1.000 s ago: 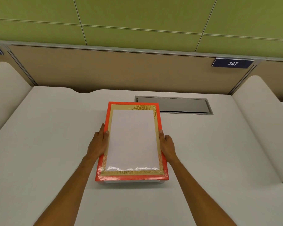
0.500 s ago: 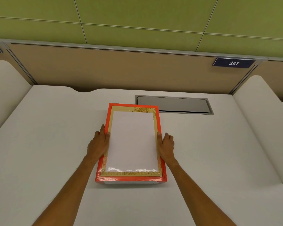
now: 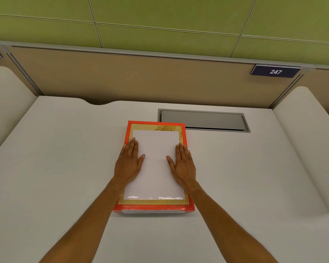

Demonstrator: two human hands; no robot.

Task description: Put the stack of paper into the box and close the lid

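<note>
A flat box lies in the middle of the white desk, its orange lid with a gold border and white centre panel down over it. A white strip of the box's base shows under the lid's near edge. My left hand lies flat, palm down, on the left part of the lid. My right hand lies flat on the right part. Neither hand holds anything. No stack of paper is visible; the box's inside is hidden.
A grey cable hatch is set into the desk behind the box on the right. Rounded white dividers stand at both sides, a tan partition with a "247" label behind.
Both hands have moved from the lid's side edges onto its top and now lie flat there. The lid sits slightly lower and squarer on the box.
</note>
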